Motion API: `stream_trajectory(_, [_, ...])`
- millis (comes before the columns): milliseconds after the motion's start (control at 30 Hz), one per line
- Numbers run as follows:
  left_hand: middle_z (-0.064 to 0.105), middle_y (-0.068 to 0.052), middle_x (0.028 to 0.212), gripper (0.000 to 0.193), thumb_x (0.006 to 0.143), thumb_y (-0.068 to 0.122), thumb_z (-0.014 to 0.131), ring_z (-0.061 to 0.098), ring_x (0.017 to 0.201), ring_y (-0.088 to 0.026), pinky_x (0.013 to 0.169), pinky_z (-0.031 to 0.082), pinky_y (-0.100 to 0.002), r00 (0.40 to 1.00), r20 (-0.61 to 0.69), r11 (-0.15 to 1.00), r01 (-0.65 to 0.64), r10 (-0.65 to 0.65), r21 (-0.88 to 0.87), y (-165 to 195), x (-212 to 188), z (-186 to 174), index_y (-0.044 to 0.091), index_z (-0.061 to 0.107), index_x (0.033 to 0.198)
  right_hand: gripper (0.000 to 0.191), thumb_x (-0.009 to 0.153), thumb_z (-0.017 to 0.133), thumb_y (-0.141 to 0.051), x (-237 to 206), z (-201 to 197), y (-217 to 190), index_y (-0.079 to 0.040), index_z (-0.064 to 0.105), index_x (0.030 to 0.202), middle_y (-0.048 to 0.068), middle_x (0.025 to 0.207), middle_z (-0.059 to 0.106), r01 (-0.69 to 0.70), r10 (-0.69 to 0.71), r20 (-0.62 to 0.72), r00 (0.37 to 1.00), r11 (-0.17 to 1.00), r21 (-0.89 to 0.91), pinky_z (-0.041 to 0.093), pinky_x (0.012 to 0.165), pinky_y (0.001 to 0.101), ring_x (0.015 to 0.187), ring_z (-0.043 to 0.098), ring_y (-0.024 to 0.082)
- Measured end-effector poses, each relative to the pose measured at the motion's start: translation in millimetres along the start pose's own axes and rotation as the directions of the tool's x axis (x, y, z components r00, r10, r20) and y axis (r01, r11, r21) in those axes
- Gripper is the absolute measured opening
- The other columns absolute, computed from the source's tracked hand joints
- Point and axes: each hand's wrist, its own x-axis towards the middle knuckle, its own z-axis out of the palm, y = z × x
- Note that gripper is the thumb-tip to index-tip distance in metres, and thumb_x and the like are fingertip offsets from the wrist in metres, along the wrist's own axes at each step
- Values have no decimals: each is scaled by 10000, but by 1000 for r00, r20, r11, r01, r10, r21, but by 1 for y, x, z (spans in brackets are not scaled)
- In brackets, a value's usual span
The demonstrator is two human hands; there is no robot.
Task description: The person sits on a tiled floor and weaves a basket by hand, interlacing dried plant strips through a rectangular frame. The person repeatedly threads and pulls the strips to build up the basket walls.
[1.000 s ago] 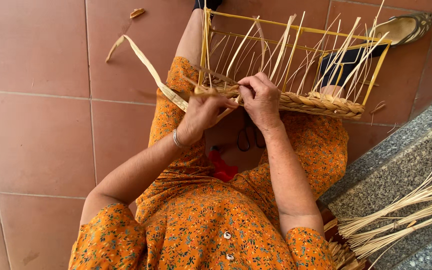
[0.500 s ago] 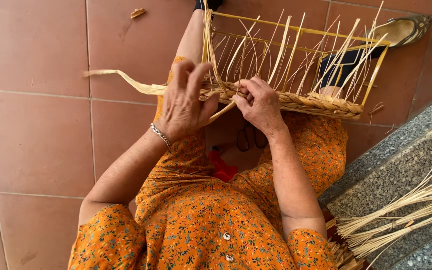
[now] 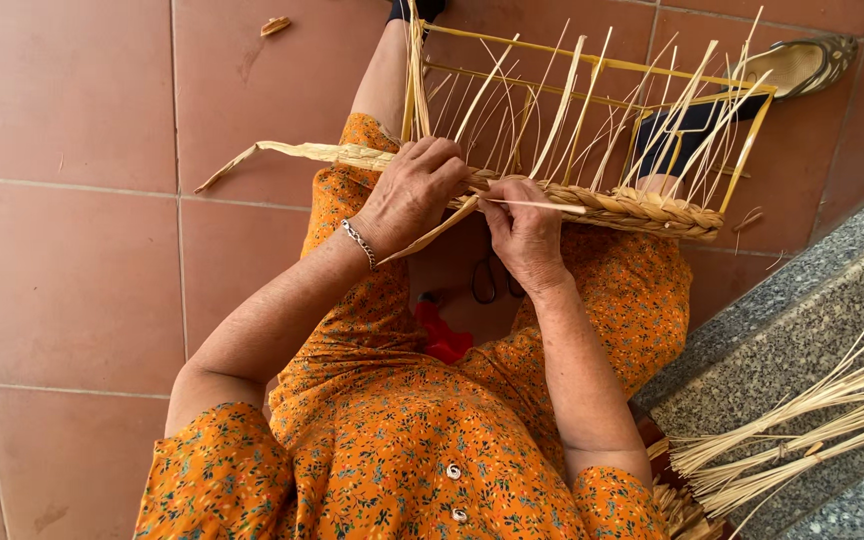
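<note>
A yellow wire frame (image 3: 592,62) rests across my knees, with thin straw strands standing up between its bars and a thick braided straw edge (image 3: 632,208) along its near side. My left hand (image 3: 414,190) grips a broad flat straw strip (image 3: 292,153) that trails off to the left over the floor. My right hand (image 3: 524,228) pinches a thin straw strand at the braid's left end, right beside my left hand. I wear an orange flowered dress (image 3: 402,440) and a bracelet on the left wrist.
Reddish floor tiles (image 3: 62,270) lie to the left. A grey stone step (image 3: 792,330) runs at the right with a bundle of loose straw (image 3: 802,440) on it. A sandal (image 3: 800,62) lies at the top right. Scissors (image 3: 487,282) with a red piece lie in my lap.
My left hand has moved right, back against the braid, and closed on the broad strip, whose free end now points left and lower than a second ago.
</note>
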Motion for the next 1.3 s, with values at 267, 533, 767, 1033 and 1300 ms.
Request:
stream_trajectory(267, [612, -21, 1048, 155, 919, 193, 754, 582, 1021, -242, 902, 464, -411, 994, -10, 994, 106, -106, 37, -11, -8, 26, 99, 633, 939, 136, 910, 782, -56, 3, -12, -12, -40, 664, 978, 106, 1082, 756, 53, -53, 12, 999, 998, 29, 621, 843, 380, 1000, 738, 248])
stream_trajectory(533, [559, -27, 936, 211, 807, 284, 782, 529, 963, -258, 871, 388, -447, 986, -138, 952, 127, -91, 279, 9, -6, 39, 141, 643, 876, 99, 948, 761, -32, 4, 0, -3, -39, 670, 987, 78, 995, 759, 53, -51, -49, 997, 998, 32, 641, 756, 320, 904, 746, 188])
stream_trajectory(767, [572, -24, 972, 190, 884, 282, 799, 543, 989, -250, 903, 419, -424, 995, -52, 989, 89, -83, 121, -6, -15, 34, 176, 663, 963, 114, 938, 810, -83, 23, 16, 12, -69, 699, 918, 47, 785, 743, -128, 127, -49, 991, 991, -24, 603, 587, 286, 664, 734, 142])
stream_trajectory(1033, [523, -132, 1384, 733, 779, 188, 791, 511, 1254, -346, 1059, 410, -474, 987, 152, 991, 71, -53, -112, -6, -33, -18, 99, 549, 1465, 367, 853, 832, -47, 37, 26, 3, -79, 627, 1156, 89, 823, 698, -59, 23, -161, 987, 974, -217, 563, 515, 256, 671, 695, 173])
stream_trajectory(1300, [673, -42, 1281, 281, 1001, 197, 652, 650, 1199, -214, 1000, 564, -339, 977, 42, 899, 208, -208, -385, -20, -47, -9, 160, 665, 1279, 172, 1018, 682, 49, 39, 33, 3, -88, 681, 1120, 75, 944, 733, 222, -226, -6, 974, 958, -180, 662, 745, 282, 863, 737, 175])
